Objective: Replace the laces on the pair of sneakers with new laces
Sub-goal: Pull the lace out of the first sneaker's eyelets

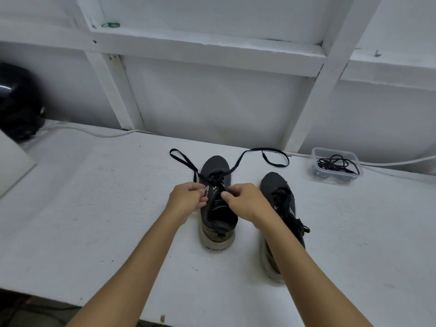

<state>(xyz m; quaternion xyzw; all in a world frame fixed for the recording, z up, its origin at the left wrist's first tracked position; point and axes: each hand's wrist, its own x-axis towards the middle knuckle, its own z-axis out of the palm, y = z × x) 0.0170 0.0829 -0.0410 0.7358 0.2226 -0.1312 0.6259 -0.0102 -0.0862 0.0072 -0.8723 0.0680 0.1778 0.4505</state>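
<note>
Two dark grey sneakers stand on a white table [94, 208], toes pointing away from me. The left sneaker [218, 223] has a black lace [238, 161] threaded through its lower eyelets, with long loose ends trailing left and right past the toe. My left hand [187, 199] pinches the shoe's left eyelet edge. At the right eyelet row, my right hand [243, 201] pinches the lace between thumb and fingers. The right sneaker [280, 197] stands beside it, laced in black, partly hidden behind my right forearm.
A clear plastic tub [336, 166] holding black cords or laces sits at the back right. A white cable [94, 133] runs along the wall. A black rounded object [16, 102] stands far left, and a white board [11, 161] lies beside it.
</note>
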